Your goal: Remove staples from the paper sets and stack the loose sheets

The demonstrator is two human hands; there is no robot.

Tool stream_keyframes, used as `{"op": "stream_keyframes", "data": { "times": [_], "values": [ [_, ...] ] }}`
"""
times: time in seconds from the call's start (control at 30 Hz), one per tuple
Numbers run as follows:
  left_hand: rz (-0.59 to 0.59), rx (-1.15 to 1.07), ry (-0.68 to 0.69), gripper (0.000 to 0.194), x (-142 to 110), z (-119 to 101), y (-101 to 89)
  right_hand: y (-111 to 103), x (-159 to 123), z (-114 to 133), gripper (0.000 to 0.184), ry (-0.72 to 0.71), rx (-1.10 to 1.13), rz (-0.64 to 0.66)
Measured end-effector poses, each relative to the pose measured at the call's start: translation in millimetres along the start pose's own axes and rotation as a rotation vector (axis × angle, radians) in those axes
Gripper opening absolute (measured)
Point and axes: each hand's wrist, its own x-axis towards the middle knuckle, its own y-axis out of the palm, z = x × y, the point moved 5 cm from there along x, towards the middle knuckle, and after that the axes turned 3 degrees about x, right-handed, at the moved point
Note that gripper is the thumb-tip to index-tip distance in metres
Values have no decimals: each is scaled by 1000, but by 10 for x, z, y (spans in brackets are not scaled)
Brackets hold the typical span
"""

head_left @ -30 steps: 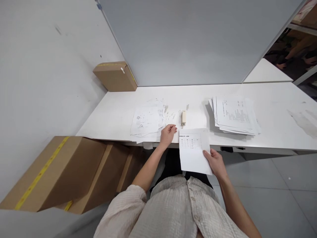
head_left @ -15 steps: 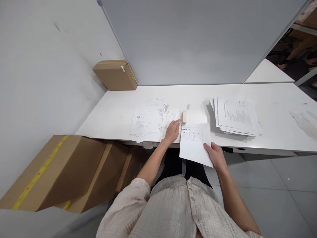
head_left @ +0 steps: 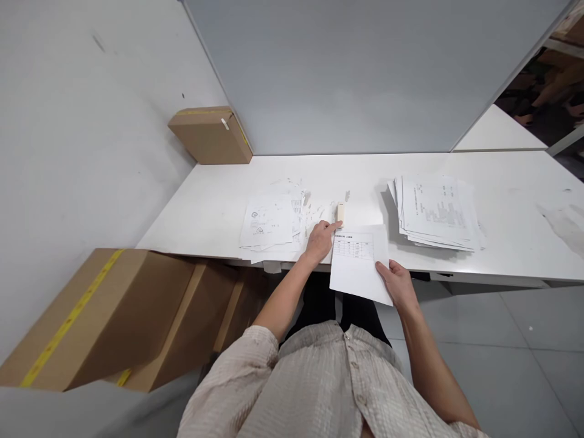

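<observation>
My right hand (head_left: 396, 283) grips the lower right corner of a white sheet with a printed table (head_left: 358, 261); the sheet's top lies on the front edge of the white desk (head_left: 219, 207). My left hand (head_left: 320, 239) rests on the desk just left of the sheet. Its fingertips touch the near end of a small cream stapler (head_left: 340, 213), without gripping it. A loose pile of printed papers (head_left: 270, 222) lies to the left of that hand.
A thicker stack of printed sheets (head_left: 434, 210) lies on the desk at the right. A grey partition (head_left: 365, 73) closes the back. One cardboard box (head_left: 210, 135) stands at the desk's far left corner, and larger boxes (head_left: 104, 316) sit on the floor at my left.
My left hand slid right from the paper pile's edge to the stapler. My right hand brought the sheet up and forward, so its top now lies on the desk.
</observation>
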Motion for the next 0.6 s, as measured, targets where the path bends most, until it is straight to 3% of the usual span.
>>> {"op": "stream_keyframes", "data": {
  "times": [0.4, 0.6],
  "values": [
    [-24, 129, 48, 52, -17, -22, 24, 19, -19, 17, 32, -20, -21, -2],
    [-36, 97, 51, 58, -36, -16, -5, -149, -302, 125, 29, -87, -155, -48]
  ]
}}
